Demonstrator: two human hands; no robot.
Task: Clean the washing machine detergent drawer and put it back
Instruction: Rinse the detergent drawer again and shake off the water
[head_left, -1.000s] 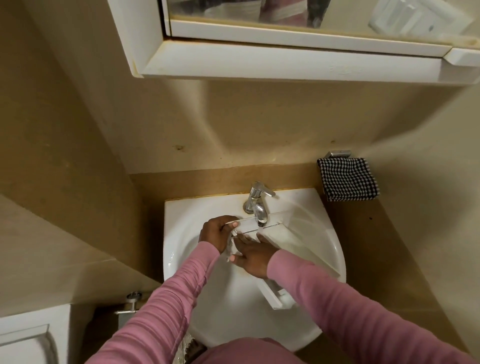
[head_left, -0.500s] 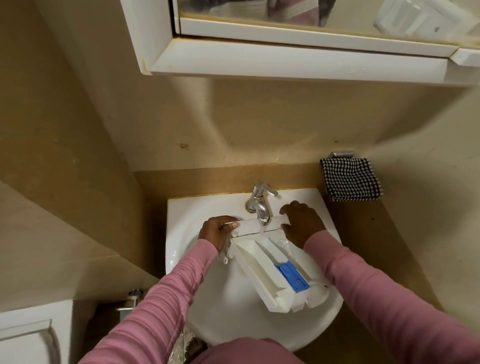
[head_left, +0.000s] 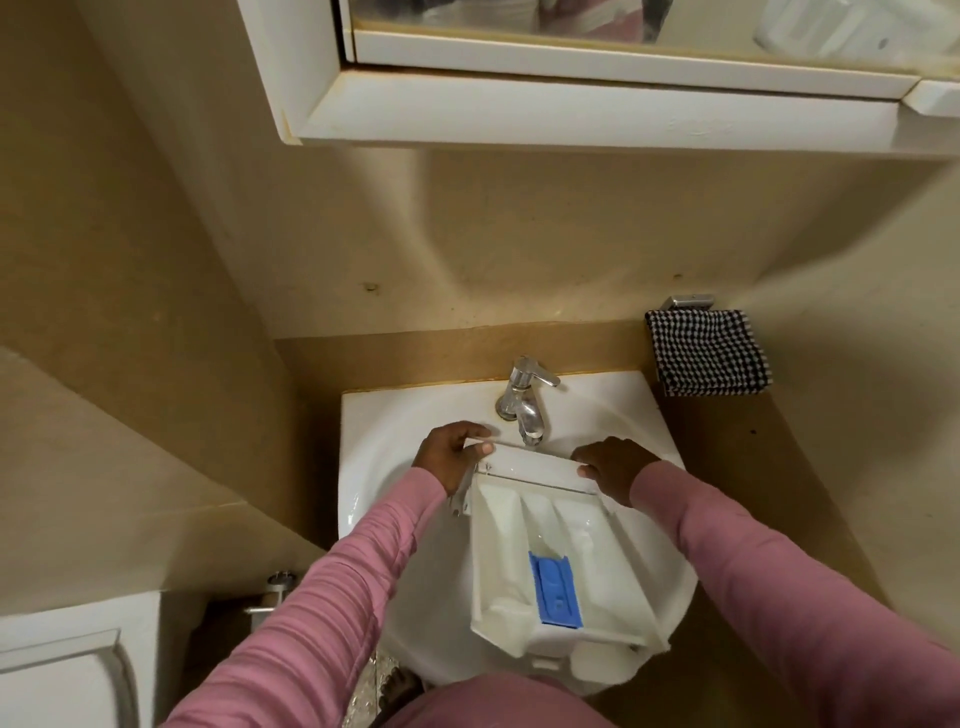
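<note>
white detergent drawer (head_left: 524, 545) now sits square under the tap (head_left: 524, 405), right hand (head_left: 618, 467) newly joining left hand (head_left: 447, 457), fingers (head_left: 485, 448) of both gripping its front panel, probably for rinsing.

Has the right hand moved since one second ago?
Yes. The right hand went from below the tap to its right, onto the drawer.

— From where does the view look?
— From the person's head, close above the near rim of the sink (head_left: 363, 415), facing forward and steeply down.
— What does it centre on?
— The detergent drawer (head_left: 498, 545), low and middle. The wide lens reaches the tap (head_left: 522, 400) at the far side and the mirror cabinet (head_left: 571, 114) overhead. The left sleeve (head_left: 332, 597) and right sleeve (head_left: 779, 571) enter from the near edge.
</note>
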